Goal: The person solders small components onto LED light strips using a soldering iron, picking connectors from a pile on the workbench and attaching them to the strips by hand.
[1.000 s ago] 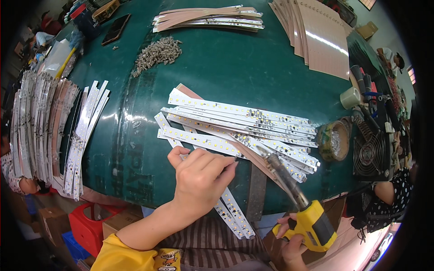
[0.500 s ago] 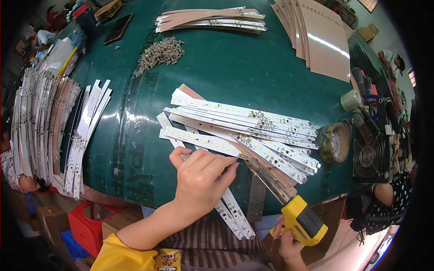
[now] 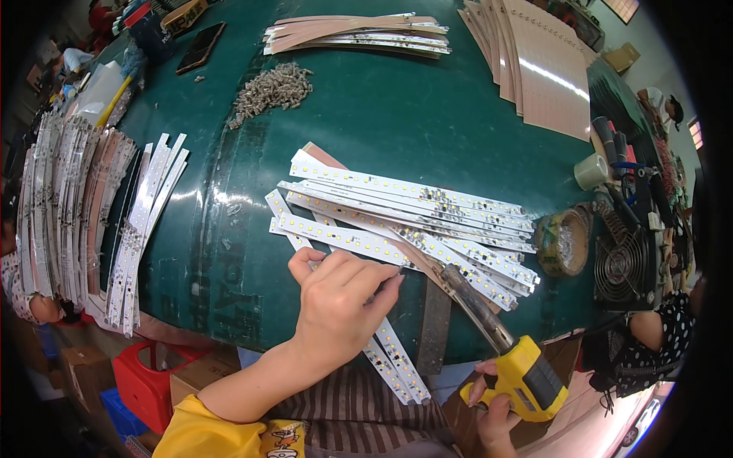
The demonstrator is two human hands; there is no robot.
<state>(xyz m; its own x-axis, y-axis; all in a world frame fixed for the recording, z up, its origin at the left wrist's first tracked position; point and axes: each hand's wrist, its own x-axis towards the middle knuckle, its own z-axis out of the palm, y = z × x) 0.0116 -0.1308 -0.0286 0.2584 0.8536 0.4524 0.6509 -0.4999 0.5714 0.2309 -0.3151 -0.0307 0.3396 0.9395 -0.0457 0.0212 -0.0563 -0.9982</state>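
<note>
your left hand (image 3: pixel 336 305) lies palm down on the lower end of the fanned white led strips (image 3: pixel 405 221), its fingers (image 3: pixel 374 276) curled and pressing on the nearest strip, thumb out to the left; they pin it flat against the table rather than wrapping round it. your right hand (image 3: pixel 496 404) sits at the lower edge of the view, fingers clenched around the yellow grip of a soldering gun (image 3: pixel 527 374), whose dark metal barrel (image 3: pixel 469 301) slants up and to the left so that its tip meets the strips just beside your left fingertips. the strips spread across the middle of the dark green table (image 3: pixel 382 114), overlapping one another, with a few running down past your left wrist and over the near table edge. a thin brown backing strip (image 3: pixel 321 153) shows under the upper end of the fan. to the right of the fan stands a round tin (image 3: pixel 561 243), then a small black fan (image 3: pixel 620 267) and a roll of tape (image 3: pixel 592 172). far left, a long stack of more white strips (image 3: pixel 84 206) lies along the table edge. toward the far side you have a heap of small grey parts (image 3: pixel 271 88), a bundle of brown and white strips (image 3: pixel 359 34) and a stack of pale pink boards (image 3: pixel 542 65).
</note>
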